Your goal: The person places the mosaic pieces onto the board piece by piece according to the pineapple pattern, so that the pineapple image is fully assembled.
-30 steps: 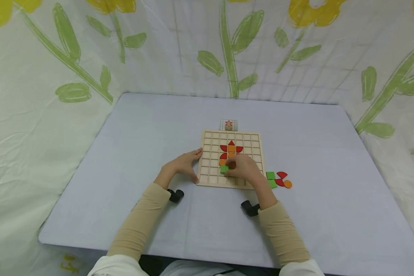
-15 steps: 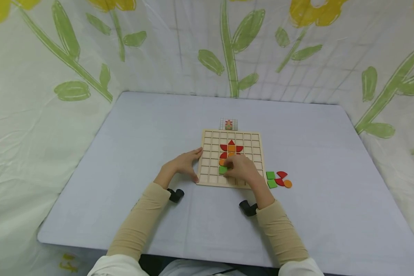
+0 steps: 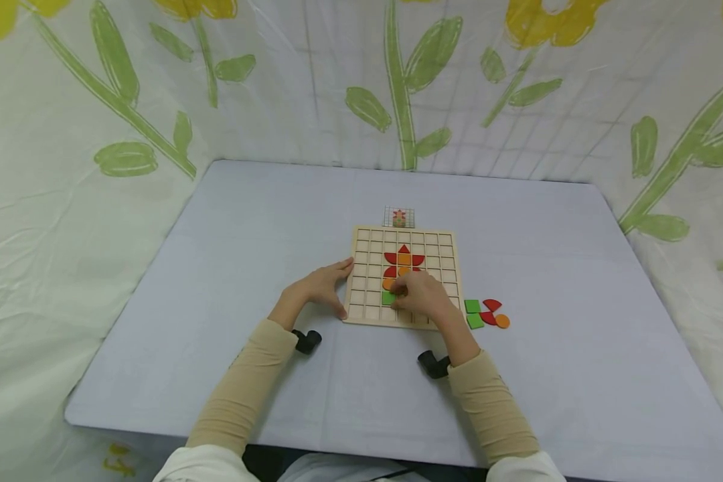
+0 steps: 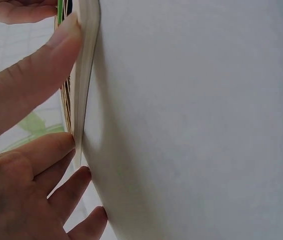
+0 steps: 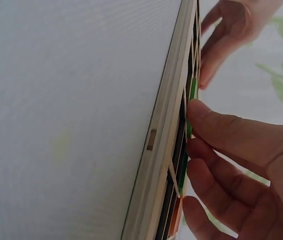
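A wooden grid board (image 3: 367,268) lies on the table, bearing a figure of red and orange tiles. My left hand (image 3: 319,286) steadies its left side, the thumb at the near corner and the fingers spread along the edge. Over the board's lower middle, my right hand (image 3: 426,294) pinches at a green square tile (image 3: 388,298) with its thumb and fingertips. This tile sits in a cell just below an orange round tile (image 3: 388,284). In the right wrist view, the thumb (image 5: 201,110) meets the green tile's edge. The right hand covers part of the figure.
Right of the board lie two green square tiles (image 3: 472,306), two red quarter-round tiles (image 3: 492,305) and an orange round tile (image 3: 503,321). A small pattern card (image 3: 399,217) lies behind the board. A flower-painted sheet (image 3: 313,120) hangs behind the table.
The green tile has shifted slightly left and toward the person, going from tilted to flat in its cell. My right hand has followed it slightly; the left hand keeps its place.
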Tool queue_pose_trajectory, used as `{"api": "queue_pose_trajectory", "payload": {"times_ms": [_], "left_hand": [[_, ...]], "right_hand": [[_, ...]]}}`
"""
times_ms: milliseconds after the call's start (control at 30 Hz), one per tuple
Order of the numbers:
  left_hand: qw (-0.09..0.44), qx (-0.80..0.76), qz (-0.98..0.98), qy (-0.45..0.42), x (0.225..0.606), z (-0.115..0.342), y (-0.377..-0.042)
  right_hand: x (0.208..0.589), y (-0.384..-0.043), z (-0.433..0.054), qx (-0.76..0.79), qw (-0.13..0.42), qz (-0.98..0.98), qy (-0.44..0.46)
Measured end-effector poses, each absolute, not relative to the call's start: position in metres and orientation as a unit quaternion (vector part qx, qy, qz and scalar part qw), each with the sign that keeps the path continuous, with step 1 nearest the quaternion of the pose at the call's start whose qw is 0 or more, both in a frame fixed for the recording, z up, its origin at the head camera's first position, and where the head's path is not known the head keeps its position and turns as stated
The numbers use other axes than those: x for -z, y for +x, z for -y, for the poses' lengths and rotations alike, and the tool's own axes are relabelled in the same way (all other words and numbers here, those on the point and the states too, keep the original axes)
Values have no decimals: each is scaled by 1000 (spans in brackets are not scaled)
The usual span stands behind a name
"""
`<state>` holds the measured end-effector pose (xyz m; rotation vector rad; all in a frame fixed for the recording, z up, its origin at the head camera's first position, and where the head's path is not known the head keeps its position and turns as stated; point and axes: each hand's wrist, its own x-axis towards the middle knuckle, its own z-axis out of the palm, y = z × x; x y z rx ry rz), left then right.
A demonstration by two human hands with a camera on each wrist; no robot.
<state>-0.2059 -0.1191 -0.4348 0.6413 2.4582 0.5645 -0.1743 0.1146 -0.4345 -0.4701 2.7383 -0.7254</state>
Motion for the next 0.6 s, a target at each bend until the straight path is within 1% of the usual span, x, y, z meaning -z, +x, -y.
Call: {"api": "queue_pose_trajectory", "payload": {"times_ms": [333,600], "left_hand": [[267,-214,-908,242,437,119,-206],[272,-215,-908,235,435,119,-206]], "right_hand": [[435,-170,-123,259,120,-945,-161],[431,-168,-154,278,113,-944,-133]]}}
